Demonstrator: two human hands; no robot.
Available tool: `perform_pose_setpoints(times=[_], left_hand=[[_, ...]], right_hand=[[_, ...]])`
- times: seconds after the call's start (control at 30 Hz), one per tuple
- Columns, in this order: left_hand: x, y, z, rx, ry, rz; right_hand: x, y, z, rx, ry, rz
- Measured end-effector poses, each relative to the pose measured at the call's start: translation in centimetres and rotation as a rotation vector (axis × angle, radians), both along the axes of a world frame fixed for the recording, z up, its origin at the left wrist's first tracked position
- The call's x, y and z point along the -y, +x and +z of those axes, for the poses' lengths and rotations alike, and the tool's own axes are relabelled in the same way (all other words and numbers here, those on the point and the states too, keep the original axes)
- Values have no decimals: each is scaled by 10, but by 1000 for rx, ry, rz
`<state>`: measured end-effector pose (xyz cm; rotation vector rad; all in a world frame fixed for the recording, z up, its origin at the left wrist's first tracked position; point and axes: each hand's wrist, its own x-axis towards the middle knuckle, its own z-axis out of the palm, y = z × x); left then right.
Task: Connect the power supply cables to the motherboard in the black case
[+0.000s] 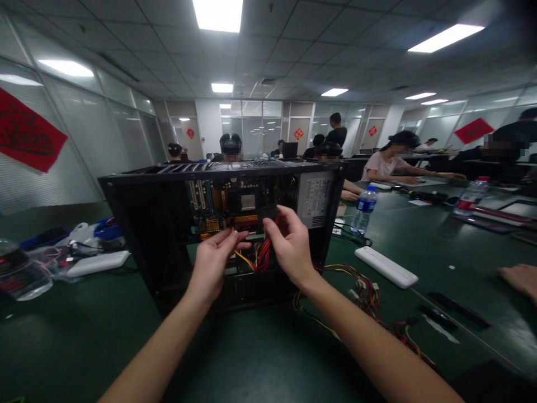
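An open black computer case [119, 196] stands on the table in front of me, its side facing me. Inside it are a motherboard [235, 187] and a silver power supply [315, 198]. My right hand [291, 238] pinches a black connector [267, 212], from which a bundle of red, yellow and dark cables [263, 254] hangs. To its left, my left hand [213, 257] has thumb and forefinger pinched on a thin yellow wire [245, 258] that runs into the bundle; its very end is too small to make out. Both hands are at the case opening.
Loose power cables [369, 296] lie right of the case, near a white power strip-like bar [386, 267] and a water bottle [364, 210]. Another white bar [98, 263] and a large bottle [20, 271] are at left. A co-worker's hand [520, 280] rests at the right edge.
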<state>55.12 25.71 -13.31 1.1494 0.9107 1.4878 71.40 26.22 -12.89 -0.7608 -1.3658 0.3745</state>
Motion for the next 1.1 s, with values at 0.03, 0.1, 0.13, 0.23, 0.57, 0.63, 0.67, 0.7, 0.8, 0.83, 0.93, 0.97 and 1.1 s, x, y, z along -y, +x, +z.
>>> perform_pose_setpoints(times=[0.03, 0.1, 0.13, 0.23, 0.57, 0.63, 0.67, 0.7, 0.8, 0.83, 0.93, 0.97, 1.1], left_hand=[[-6, -7, 2, 1, -44, -20], [-14, -19, 4, -86, -33, -8], [-18, -23, 3, -190, 18, 22], [-26, -26, -3, -723, 130, 57], [-71, 4, -19, -1382, -76, 162], [-77, 6, -22, -1421, -105, 181], [-78, 7, -24, -1438, -111, 182], [-79, 8, -25, -1452, -114, 183], [-76, 11, -25, -1490, -96, 215], [-75, 11, -25, -1500, -86, 229], [-72, 12, -23, -1521, -65, 267], [-72, 13, -23, -1527, -64, 271], [-72, 14, -22, -1542, -65, 274]], right_hand=[[-8, 3, 2, 72, 72, -53], [-24, 9, 1, 266, 208, -70], [-31, 11, -2, 375, 250, -46], [-48, 14, -15, 689, 150, 14], [-69, 23, -36, 862, -578, -136], [-69, 23, -37, 855, -580, -130], [-68, 23, -37, 856, -572, -127], [-68, 23, -38, 862, -561, -124], [-68, 24, -40, 859, -541, -104], [-68, 24, -40, 851, -540, -99], [-68, 25, -40, 835, -545, -103], [-67, 25, -40, 834, -546, -107], [-66, 25, -38, 821, -542, -93]])
